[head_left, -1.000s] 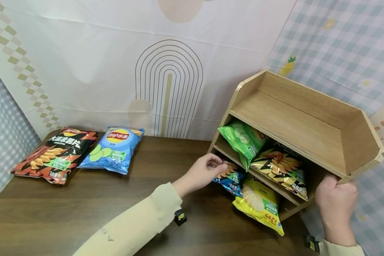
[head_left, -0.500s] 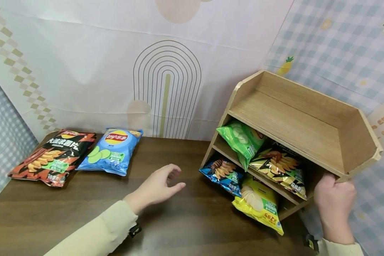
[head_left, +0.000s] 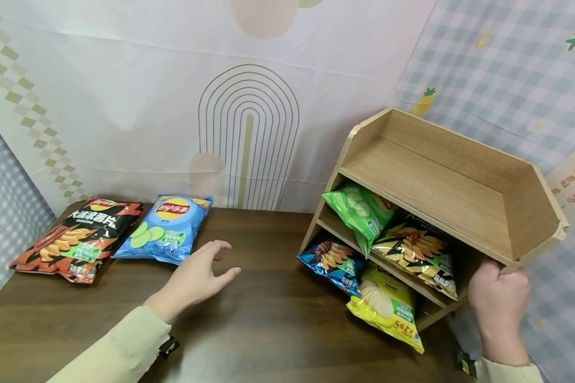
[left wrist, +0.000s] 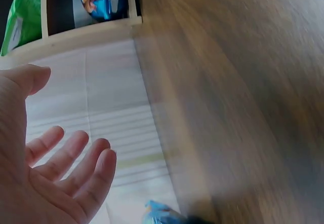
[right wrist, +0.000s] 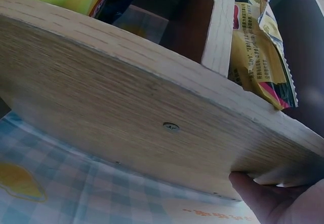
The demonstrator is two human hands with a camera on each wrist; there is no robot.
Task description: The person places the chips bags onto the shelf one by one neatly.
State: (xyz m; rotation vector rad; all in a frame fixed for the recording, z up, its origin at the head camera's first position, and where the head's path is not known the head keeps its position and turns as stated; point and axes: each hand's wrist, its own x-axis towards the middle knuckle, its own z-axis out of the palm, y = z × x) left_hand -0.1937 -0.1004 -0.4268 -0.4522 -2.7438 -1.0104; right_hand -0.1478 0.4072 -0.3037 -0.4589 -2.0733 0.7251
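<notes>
My left hand (head_left: 194,279) hovers above the table with its fingers apart and nothing in them, just right of a blue bag of lime chips (head_left: 165,226). Beyond that bag lies a black and orange chip bag (head_left: 83,234). On the right, my right hand (head_left: 499,308) grips the side of a wooden shelf (head_left: 441,170) below its top tier; most of its fingers are hidden. The shelf's middle tier holds a green chip bag (head_left: 361,213) and a black and yellow one (head_left: 419,250). A dark blue chip bag (head_left: 333,263) and a yellow one (head_left: 383,308) fill the bottom tier, sticking out in front.
The dark wood table (head_left: 249,330) stretches between the loose bags and the shelf. A pale patterned cloth (head_left: 139,96) hangs behind, and a checked cloth (head_left: 489,80) covers the right side.
My left hand has drawn away from the dark blue bag in the shelf and travelled left across the table, empty. My right hand has stayed on the shelf's side.
</notes>
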